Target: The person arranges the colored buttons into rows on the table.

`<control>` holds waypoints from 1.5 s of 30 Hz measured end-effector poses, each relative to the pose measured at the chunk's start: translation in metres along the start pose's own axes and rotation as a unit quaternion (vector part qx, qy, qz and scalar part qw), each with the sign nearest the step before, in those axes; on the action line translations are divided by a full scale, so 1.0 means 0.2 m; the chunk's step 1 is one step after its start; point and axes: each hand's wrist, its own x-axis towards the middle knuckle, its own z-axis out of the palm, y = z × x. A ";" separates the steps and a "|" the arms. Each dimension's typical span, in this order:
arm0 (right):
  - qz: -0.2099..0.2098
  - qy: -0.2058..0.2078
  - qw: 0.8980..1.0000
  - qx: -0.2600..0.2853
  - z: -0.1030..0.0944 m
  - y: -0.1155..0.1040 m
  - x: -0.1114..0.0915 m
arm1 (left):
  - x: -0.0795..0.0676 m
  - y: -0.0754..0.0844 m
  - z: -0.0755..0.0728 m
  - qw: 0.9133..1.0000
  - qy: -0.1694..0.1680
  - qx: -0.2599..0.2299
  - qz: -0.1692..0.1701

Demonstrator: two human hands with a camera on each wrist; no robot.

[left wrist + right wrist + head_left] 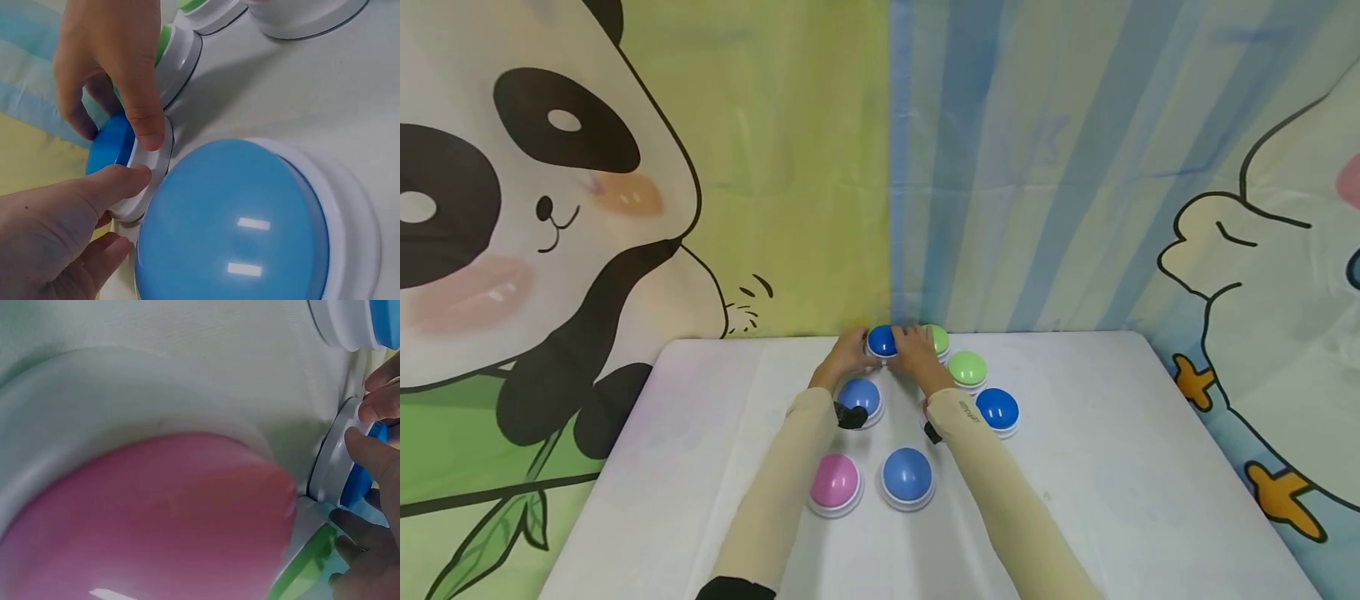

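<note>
At the far edge of the table, both hands hold a dark blue dome push button point(882, 340) with a white round base. The left hand point(847, 354) grips it from the left, its thumb pressed on the white base in the left wrist view. From the right, the right hand point(920, 358) has its thumb on the base and fingers reaching over and behind the dome. A green dome button point(940, 337) sits just right of the right hand. Close below the left hand stands a lighter blue button point(231, 219). A pink button point(162, 519) lies under the right wrist, mostly hidden in the head view.
Another green button point(967, 367) and a dark blue one point(997, 408) stand right of the right forearm. Nearer the front are a pink button point(835, 481) and a blue button point(907, 475) between the forearms. A printed curtain point(820, 167) hangs behind the white table point(1120, 467).
</note>
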 end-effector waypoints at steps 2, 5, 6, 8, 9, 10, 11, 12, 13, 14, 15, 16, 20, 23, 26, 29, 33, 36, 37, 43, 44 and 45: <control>0.006 -0.005 1.000 0.010 0.01 0.00 0.00 | 0.00 0.01 0.01 1.000 0.007 -0.005 -0.004; 0.014 -0.012 1.000 0.023 0.02 0.00 0.00 | 0.00 0.02 0.03 1.000 0.012 -0.021 -0.012; 0.014 -0.011 1.000 0.026 0.02 0.00 0.00 | -0.01 0.02 0.03 1.000 0.012 -0.024 -0.013; 0.007 -0.006 1.000 0.029 0.03 0.00 -0.01 | -0.01 0.03 0.05 0.999 0.015 -0.026 -0.011; 0.002 -0.002 1.000 0.028 0.03 0.00 -0.01 | -0.01 0.03 0.05 0.999 0.016 -0.027 -0.012; -0.004 0.007 1.000 0.028 0.03 -0.01 -0.01 | -0.01 0.04 0.05 0.999 0.020 -0.026 -0.011; -0.010 0.018 0.999 0.025 0.03 -0.01 -0.01 | -0.01 0.04 0.06 0.999 0.024 -0.025 -0.008; -0.015 0.027 0.999 0.025 0.03 -0.01 -0.01 | -0.01 0.04 0.06 0.999 0.028 -0.023 -0.007; -0.019 0.035 0.999 0.023 0.03 -0.01 -0.01 | -0.01 0.05 0.06 0.999 0.032 -0.020 -0.007; -0.023 0.042 0.999 0.022 0.02 0.00 -0.01 | -0.01 0.05 0.05 0.999 0.037 -0.020 -0.008; -0.025 0.047 0.998 0.022 0.02 0.00 -0.01 | -0.01 0.05 0.05 0.999 0.040 -0.021 -0.009; -0.026 0.051 0.998 0.022 0.02 0.00 -0.01 | -0.01 0.05 0.05 0.999 0.044 -0.025 -0.009; -0.028 0.057 0.998 0.025 0.01 0.01 -0.01 | 0.00 0.06 0.02 0.998 0.045 -0.031 -0.009; -0.024 0.058 0.998 0.031 0.00 0.01 0.00 | 0.01 0.08 0.01 0.999 0.040 -0.017 -0.005; -0.019 0.052 0.998 0.037 -0.01 0.02 0.00 | 0.01 0.08 0.00 0.999 0.041 0.003 0.001; -0.015 0.043 0.997 0.057 -0.01 0.02 -0.01 | 0.00 0.08 0.00 0.999 0.044 0.013 0.012; -0.025 0.049 0.991 0.126 0.00 0.05 -0.01 | -0.02 0.07 -0.02 0.998 0.051 -0.004 0.031; -0.043 0.061 0.980 0.183 0.00 0.07 -0.01 | -0.03 0.07 -0.03 0.998 0.054 -0.019 0.038; -0.050 0.067 0.977 0.196 0.00 0.08 -0.01 | -0.02 0.06 -0.04 0.997 0.055 -0.019 0.041; -0.076 0.094 0.960 0.253 -0.03 0.12 -0.03 | 0.00 0.06 -0.05 0.996 0.065 -0.023 0.048; -0.077 0.097 0.958 0.259 -0.03 0.12 -0.04 | 0.00 0.06 -0.05 0.996 0.066 -0.026 0.051; -0.077 0.101 0.957 0.262 -0.03 0.13 -0.05 | 0.00 0.07 -0.05 0.996 0.067 -0.029 0.054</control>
